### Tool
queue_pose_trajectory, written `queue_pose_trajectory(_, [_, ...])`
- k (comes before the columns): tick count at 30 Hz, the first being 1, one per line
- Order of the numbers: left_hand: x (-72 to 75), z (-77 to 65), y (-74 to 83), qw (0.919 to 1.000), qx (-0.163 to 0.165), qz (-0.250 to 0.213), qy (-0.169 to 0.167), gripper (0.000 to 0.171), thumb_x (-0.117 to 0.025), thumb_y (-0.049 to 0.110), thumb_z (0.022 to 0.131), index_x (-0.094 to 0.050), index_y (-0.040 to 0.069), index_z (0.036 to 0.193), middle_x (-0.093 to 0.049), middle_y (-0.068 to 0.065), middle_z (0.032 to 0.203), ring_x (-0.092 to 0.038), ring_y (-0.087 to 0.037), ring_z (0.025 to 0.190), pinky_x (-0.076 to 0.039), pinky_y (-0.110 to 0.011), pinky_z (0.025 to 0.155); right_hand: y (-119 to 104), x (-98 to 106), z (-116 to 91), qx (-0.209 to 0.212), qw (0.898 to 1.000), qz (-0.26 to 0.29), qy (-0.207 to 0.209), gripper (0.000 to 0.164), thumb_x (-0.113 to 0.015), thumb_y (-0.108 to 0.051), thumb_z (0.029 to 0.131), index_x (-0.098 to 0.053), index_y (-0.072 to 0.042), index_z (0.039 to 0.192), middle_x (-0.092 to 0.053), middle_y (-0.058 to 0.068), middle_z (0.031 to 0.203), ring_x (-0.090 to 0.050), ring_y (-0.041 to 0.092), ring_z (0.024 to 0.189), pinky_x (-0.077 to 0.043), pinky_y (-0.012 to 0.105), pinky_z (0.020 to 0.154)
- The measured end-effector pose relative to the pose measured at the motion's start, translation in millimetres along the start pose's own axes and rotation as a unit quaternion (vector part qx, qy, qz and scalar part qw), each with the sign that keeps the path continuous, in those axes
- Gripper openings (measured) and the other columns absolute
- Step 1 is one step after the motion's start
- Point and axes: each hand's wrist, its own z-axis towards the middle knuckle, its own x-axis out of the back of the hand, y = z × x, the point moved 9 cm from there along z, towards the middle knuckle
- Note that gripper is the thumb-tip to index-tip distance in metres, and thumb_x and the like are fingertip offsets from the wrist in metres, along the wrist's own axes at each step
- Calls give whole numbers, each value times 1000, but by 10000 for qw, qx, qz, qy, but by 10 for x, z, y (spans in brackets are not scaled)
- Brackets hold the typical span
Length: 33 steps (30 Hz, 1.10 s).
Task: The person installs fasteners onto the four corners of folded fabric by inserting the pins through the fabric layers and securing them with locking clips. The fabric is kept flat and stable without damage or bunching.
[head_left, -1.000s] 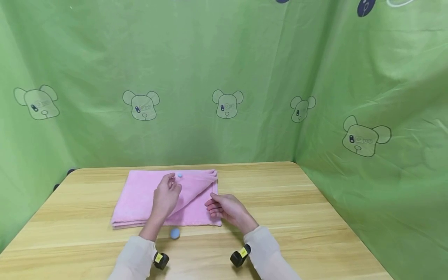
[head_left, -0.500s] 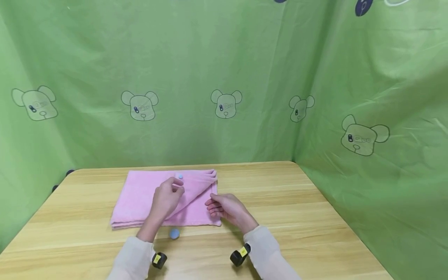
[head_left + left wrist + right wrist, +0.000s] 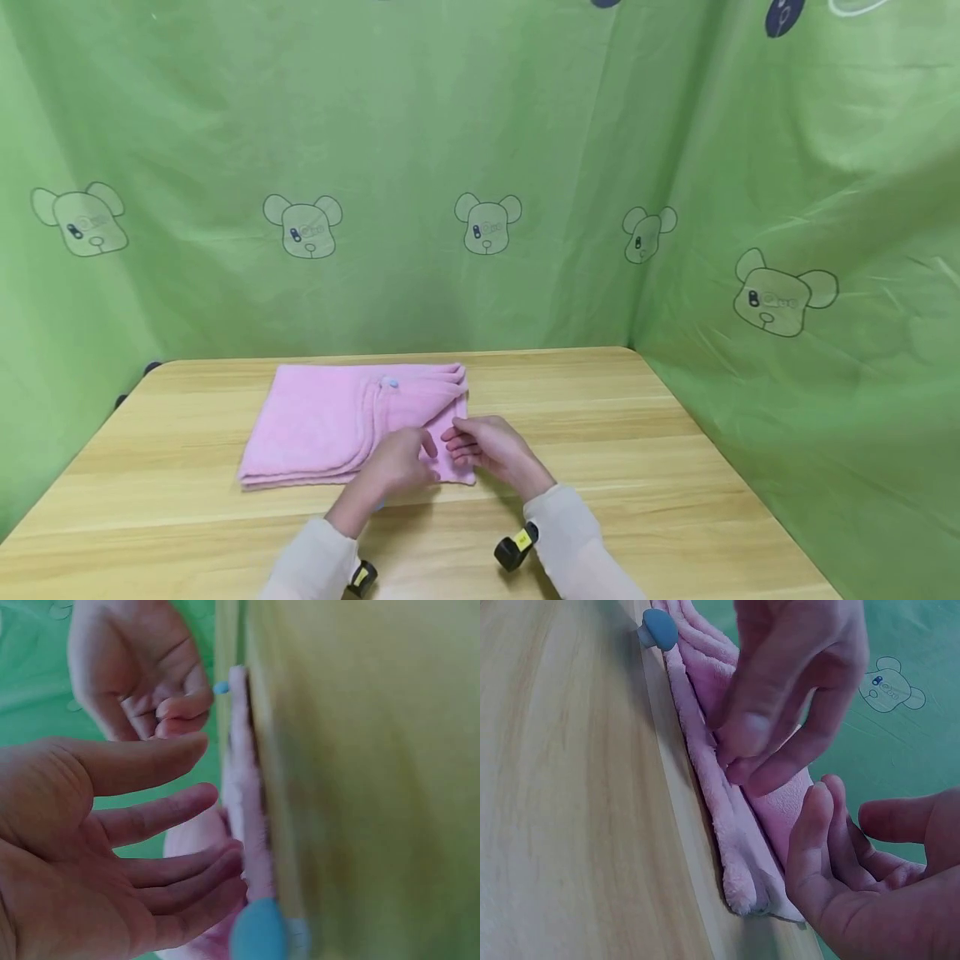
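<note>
A folded pink plush cloth lies on the table, its right part folded back diagonally. My left hand hovers over its front edge, fingers relaxed and apart; the left wrist view shows the palm and nothing held. At the cloth's right front corner, my right hand has loosely curled fingers with nothing visible between them. A light-blue mushroom-shaped knob stands by the cloth's front edge, mostly hidden behind my left wrist in the head view. Another small blue knob sits on the cloth near its back edge.
The wooden table carries the cloth. Green curtains with bear-head outlines hang behind it and at both sides. Black wrist cameras are strapped at both light sleeves.
My left hand has moved from over the cloth's middle toward the front right, uncovering a curved fold and covering most of the front blue knob. The right hand stays in place.
</note>
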Motion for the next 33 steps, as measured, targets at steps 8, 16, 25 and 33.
queue_pose_trajectory(8, [-20, -15, -57, 9991, -94, 397, 72, 30, -81, -2, 53, -64, 5, 76, -54, -4, 78, -52, -21, 74, -49, -38, 72, 0, -5, 11, -52, 9999, -122, 48, 29, -49, -14, 101, -64, 11, 101, -65, 5, 74, -62, 13, 64, -53, 19, 57])
queue_pose_trajectory(16, [2, 1, -91, 9994, -165, 232, 174, 17, -75, -2, 66, -63, 9, 69, -52, -1, 70, -49, -17, 67, -46, -35, 63, 21, -15, 13, -69, 9999, -123, -3, 31, -47, -12, 101, -61, 15, 104, -64, 5, 71, -61, 12, 62, -53, 20, 56])
queue_pose_trajectory(25, [122, 52, -173, 9971, 2, 118, 748, 10, -70, -1, 77, -64, 6, 73, -55, 2, 62, -50, -14, 56, -48, -30, 53, -7, 2, -77, -84, 9971, -724, -229, 28, -72, -14, 86, -67, 6, 104, -55, -2, 58, -49, 6, 47, -43, 16, 41])
queue_pose_trajectory(33, [201, 68, -227, 9947, 150, 58, 1019, 8, -69, -1, 78, -65, 5, 74, -55, 2, 60, -50, -13, 53, -45, -29, 48, 50, -80, -130, -358, 9887, -1216, -802, 46, -76, -6, 80, -59, 0, 123, -67, 19, 75, -65, 21, 59, -55, 25, 47])
